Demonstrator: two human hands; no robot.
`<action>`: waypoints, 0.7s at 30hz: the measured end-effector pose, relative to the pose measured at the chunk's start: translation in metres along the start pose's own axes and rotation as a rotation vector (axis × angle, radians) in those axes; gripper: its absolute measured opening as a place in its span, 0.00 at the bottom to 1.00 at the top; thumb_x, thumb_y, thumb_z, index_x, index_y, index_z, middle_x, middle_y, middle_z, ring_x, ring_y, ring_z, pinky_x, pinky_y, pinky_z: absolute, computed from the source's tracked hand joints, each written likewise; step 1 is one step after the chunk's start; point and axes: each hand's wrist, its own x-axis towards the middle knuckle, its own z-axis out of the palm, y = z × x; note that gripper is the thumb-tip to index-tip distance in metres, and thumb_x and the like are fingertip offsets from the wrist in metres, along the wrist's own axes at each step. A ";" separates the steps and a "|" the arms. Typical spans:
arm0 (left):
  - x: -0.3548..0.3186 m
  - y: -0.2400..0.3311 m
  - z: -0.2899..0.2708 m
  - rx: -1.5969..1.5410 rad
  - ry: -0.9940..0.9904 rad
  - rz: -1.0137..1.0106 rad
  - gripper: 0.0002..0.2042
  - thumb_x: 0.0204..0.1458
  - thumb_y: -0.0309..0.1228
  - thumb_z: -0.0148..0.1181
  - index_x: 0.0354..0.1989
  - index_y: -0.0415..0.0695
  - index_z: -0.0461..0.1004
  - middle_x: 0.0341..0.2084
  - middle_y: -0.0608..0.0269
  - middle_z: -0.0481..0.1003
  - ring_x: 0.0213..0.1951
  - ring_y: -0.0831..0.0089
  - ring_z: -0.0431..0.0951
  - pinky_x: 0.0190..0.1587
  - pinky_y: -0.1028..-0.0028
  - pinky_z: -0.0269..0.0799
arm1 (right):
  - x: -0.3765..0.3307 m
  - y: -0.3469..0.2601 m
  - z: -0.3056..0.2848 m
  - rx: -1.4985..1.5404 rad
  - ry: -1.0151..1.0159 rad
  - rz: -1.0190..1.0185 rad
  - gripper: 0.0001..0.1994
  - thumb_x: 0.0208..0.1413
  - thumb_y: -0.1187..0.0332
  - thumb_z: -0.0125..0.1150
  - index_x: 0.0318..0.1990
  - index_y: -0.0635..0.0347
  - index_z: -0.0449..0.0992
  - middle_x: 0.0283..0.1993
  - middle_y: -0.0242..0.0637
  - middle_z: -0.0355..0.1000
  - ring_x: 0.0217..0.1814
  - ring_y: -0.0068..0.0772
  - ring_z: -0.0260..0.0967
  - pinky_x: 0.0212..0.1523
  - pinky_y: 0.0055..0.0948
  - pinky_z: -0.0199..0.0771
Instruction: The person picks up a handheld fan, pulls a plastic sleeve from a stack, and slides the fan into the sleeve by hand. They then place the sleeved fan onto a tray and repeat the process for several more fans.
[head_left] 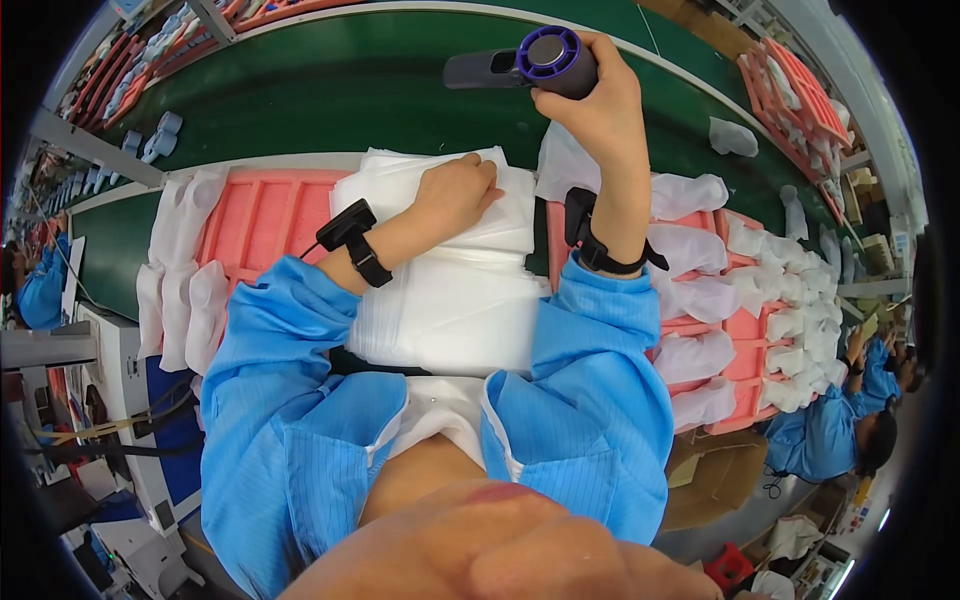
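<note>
My right hand is stretched out over the green belt, its fingers wrapped round the round head of a dark grey handheld appliance. It is shaped like a small hair dryer, with a purple spoked ring facing up and its handle pointing left. My left hand rests on a stack of thin white sleeves in front of me. Its fingers are curled at the upper part of the stack; whether they pinch a sleeve is hidden. Another white sleeve lies beside my right wrist.
A pink divided tray with white-wrapped items lies left, more pink trays of wrapped pieces right. The green conveyor runs across the far side, with light blue appliances at its left. A cardboard box stands low right; co-workers sit beyond.
</note>
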 end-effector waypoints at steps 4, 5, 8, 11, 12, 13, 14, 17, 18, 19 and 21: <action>0.004 -0.019 -0.008 -0.195 0.057 -0.015 0.08 0.48 0.32 0.62 0.28 0.41 0.73 0.25 0.59 0.73 0.25 0.65 0.73 0.28 0.68 0.69 | -0.001 -0.004 -0.018 0.023 -0.025 0.055 0.25 0.31 0.73 0.68 0.43 0.64 0.70 0.36 0.34 0.72 0.38 0.25 0.69 0.42 0.23 0.69; 0.004 -0.025 -0.017 -0.364 0.052 -0.066 0.08 0.48 0.32 0.62 0.29 0.40 0.73 0.25 0.60 0.73 0.25 0.69 0.72 0.27 0.70 0.68 | -0.002 -0.005 -0.023 0.041 -0.034 0.071 0.25 0.30 0.73 0.68 0.43 0.64 0.70 0.36 0.34 0.72 0.38 0.25 0.69 0.41 0.23 0.69; 0.002 -0.031 -0.042 -0.665 0.073 -0.137 0.08 0.50 0.32 0.61 0.31 0.40 0.73 0.25 0.64 0.74 0.24 0.77 0.70 0.27 0.75 0.66 | -0.009 -0.013 -0.049 0.064 -0.081 0.125 0.25 0.30 0.74 0.68 0.43 0.64 0.70 0.36 0.34 0.72 0.38 0.24 0.68 0.41 0.23 0.68; -0.003 -0.028 -0.069 -0.919 0.132 -0.206 0.07 0.53 0.31 0.60 0.32 0.40 0.73 0.24 0.69 0.73 0.25 0.83 0.68 0.27 0.80 0.63 | -0.009 -0.014 -0.042 0.117 -0.151 0.129 0.26 0.30 0.74 0.67 0.43 0.64 0.70 0.36 0.33 0.72 0.38 0.24 0.68 0.41 0.23 0.68; -0.007 -0.025 -0.079 -0.961 0.185 -0.211 0.07 0.54 0.31 0.59 0.32 0.40 0.73 0.24 0.71 0.72 0.25 0.84 0.68 0.27 0.81 0.63 | -0.009 -0.013 -0.033 0.159 -0.195 0.104 0.26 0.30 0.74 0.67 0.44 0.63 0.70 0.36 0.33 0.72 0.38 0.23 0.68 0.41 0.23 0.68; -0.010 -0.021 -0.087 -1.008 0.232 -0.208 0.06 0.54 0.31 0.58 0.33 0.40 0.73 0.24 0.72 0.72 0.26 0.85 0.68 0.28 0.82 0.62 | -0.010 -0.014 -0.026 0.193 -0.232 0.084 0.26 0.30 0.74 0.67 0.44 0.63 0.70 0.36 0.33 0.72 0.38 0.23 0.68 0.41 0.23 0.68; -0.014 -0.019 -0.093 -1.055 0.279 -0.206 0.06 0.55 0.31 0.57 0.33 0.41 0.72 0.24 0.74 0.71 0.26 0.86 0.68 0.28 0.83 0.62 | -0.010 -0.016 -0.018 0.193 -0.240 0.085 0.26 0.30 0.74 0.67 0.44 0.63 0.70 0.36 0.33 0.72 0.38 0.23 0.68 0.41 0.23 0.68; -0.018 -0.018 -0.102 -1.073 0.418 -0.199 0.05 0.56 0.30 0.56 0.33 0.41 0.72 0.25 0.73 0.72 0.27 0.85 0.68 0.30 0.83 0.63 | -0.011 -0.023 0.017 0.188 -0.319 -0.010 0.26 0.30 0.75 0.68 0.44 0.61 0.69 0.37 0.33 0.72 0.38 0.24 0.68 0.42 0.23 0.68; -0.019 -0.018 -0.103 -1.080 0.486 -0.194 0.05 0.56 0.29 0.56 0.34 0.41 0.72 0.26 0.73 0.72 0.28 0.85 0.68 0.30 0.82 0.63 | -0.013 -0.022 0.030 0.184 -0.322 -0.008 0.26 0.30 0.75 0.68 0.44 0.61 0.69 0.37 0.33 0.72 0.38 0.24 0.68 0.42 0.23 0.68; -0.020 -0.018 -0.104 -1.085 0.485 -0.194 0.05 0.56 0.29 0.56 0.34 0.41 0.72 0.26 0.73 0.72 0.28 0.85 0.68 0.30 0.82 0.63 | -0.016 -0.020 0.046 0.177 -0.322 -0.101 0.27 0.30 0.75 0.69 0.46 0.61 0.69 0.39 0.34 0.71 0.40 0.28 0.69 0.42 0.25 0.69; -0.022 -0.020 -0.106 -1.193 0.563 -0.211 0.05 0.57 0.30 0.55 0.34 0.41 0.72 0.27 0.72 0.72 0.29 0.84 0.69 0.31 0.82 0.64 | -0.022 -0.021 0.066 0.168 -0.325 -0.188 0.29 0.30 0.75 0.70 0.47 0.61 0.69 0.41 0.36 0.71 0.42 0.31 0.70 0.42 0.26 0.70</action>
